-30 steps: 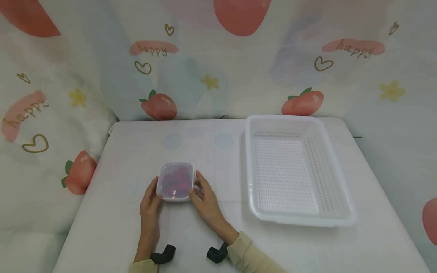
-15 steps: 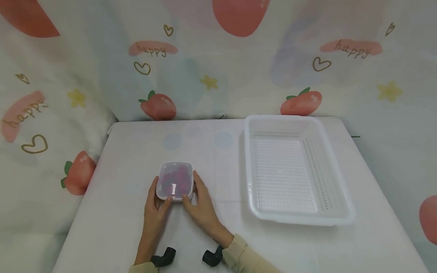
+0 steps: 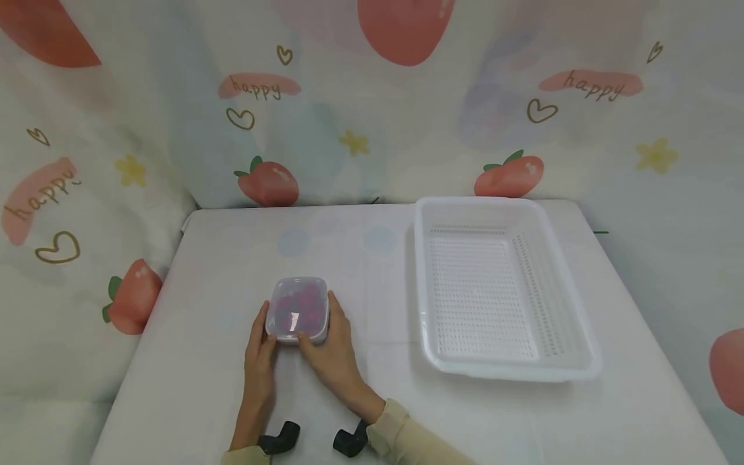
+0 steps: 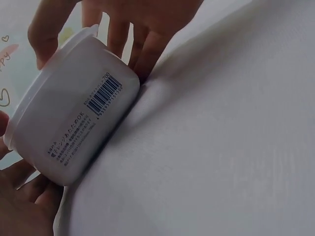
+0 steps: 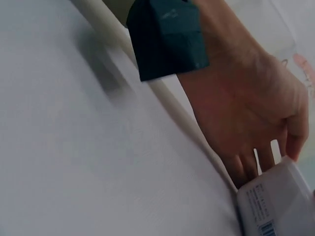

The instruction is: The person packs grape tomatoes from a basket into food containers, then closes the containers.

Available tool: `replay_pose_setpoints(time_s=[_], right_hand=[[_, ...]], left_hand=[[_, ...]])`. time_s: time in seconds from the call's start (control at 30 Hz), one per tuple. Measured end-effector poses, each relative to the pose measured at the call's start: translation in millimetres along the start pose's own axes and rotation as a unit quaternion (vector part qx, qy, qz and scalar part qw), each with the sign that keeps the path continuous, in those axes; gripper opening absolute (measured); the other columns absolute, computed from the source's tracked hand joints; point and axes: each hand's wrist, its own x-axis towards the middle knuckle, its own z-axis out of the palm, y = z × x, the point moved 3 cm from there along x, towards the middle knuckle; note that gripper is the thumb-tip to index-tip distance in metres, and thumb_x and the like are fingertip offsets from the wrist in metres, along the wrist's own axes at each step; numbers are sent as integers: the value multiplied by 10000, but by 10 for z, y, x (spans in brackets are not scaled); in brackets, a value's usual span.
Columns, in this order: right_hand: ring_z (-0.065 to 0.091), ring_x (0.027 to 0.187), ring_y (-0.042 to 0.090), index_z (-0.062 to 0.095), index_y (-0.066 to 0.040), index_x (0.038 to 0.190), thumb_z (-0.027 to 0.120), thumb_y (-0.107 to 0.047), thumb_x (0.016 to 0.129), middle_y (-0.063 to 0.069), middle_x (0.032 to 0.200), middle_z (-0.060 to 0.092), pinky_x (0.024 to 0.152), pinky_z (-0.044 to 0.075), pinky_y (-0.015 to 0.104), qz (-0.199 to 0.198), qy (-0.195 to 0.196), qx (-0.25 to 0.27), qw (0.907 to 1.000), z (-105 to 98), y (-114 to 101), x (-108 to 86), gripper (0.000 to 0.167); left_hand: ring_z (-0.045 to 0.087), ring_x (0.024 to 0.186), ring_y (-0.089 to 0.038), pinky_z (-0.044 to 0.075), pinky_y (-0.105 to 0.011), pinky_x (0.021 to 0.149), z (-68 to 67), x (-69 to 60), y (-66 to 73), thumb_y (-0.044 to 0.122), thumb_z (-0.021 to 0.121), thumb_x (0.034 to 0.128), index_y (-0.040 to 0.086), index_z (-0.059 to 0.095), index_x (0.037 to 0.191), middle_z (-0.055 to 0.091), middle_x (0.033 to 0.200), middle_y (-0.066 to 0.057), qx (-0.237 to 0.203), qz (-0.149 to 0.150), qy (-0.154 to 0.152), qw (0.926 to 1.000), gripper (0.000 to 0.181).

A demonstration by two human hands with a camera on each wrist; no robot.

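A small square food container [image 3: 299,310] with a clear lid stands on the white table, left of centre in the head view. Pink and purple contents show through the lid. Along its left side lie the fingers of my left hand [image 3: 259,361], the thumb at the near left corner. My right hand [image 3: 335,361] grips the right side, its thumb pressing the near edge of the lid. A printed label with a barcode marks the container's front wall [image 4: 78,118] in the left wrist view. In the right wrist view the left hand [image 5: 251,103] reaches the container [image 5: 275,201].
To the right stands a large white perforated basket [image 3: 485,303] with nothing in it. The white tablecloth [image 3: 349,258] covers the table. A cloth backdrop [image 3: 407,129] with fruit prints hangs behind and along the sides.
My right hand has shifted left, its thumb sliding from the near right corner to mid-edge. The left thumb moved inward along the edge, then back to its corner. The container stays in place.
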Motion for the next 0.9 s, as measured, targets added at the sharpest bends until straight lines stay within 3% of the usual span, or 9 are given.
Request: replay_pose_setpoints(time_s=[0.13,0.3,0.5,0.73,0.9], right_hand=[[288,1547,348,132,-81,1672,734,-268,914,155,1704,259,1225,343,600,32,-19,-1,10000,70,-64,22,986],[292,1539,347,97,-56,1666,744,-338,916,167,1703,242,1214,389,567,-62,31,-612,9981,144,-69,29,1030],[328,1515,379,132,-19,1652,743,-366,921,193,1683,275,1188,414,584,-395,149,-818,9958,97,-11,55,1013],[346,1512,413,173,-15,1648,730,-390,939,230,1672,292,1187,408,606,-471,-168,-747,9960,11,6,150,977],[362,1520,376,234,-2,1624,703,-308,965,222,1652,338,1228,382,570,-668,-240,-1086,9916,-110,-36,149,865]], left_hand=[[222,1618,-190,239,-6,1152,-21,9,8,123,365,1083,305,348,1631,298,1722,50,-121,48,187,9997,578],[254,1605,-144,242,2,1149,-22,11,-38,236,339,1131,328,379,1616,333,1700,107,-86,-93,417,9991,495],[264,1599,-160,246,9,1144,22,46,-52,208,351,1136,306,384,1617,340,1699,80,-33,-12,366,9993,492],[307,1582,-183,228,31,1114,-55,115,9,158,383,1119,342,403,1602,378,1684,57,680,51,392,9969,517],[395,1538,-189,268,-1,1136,-90,149,116,93,399,1093,258,434,1596,458,1641,15,1217,426,445,9907,531]])
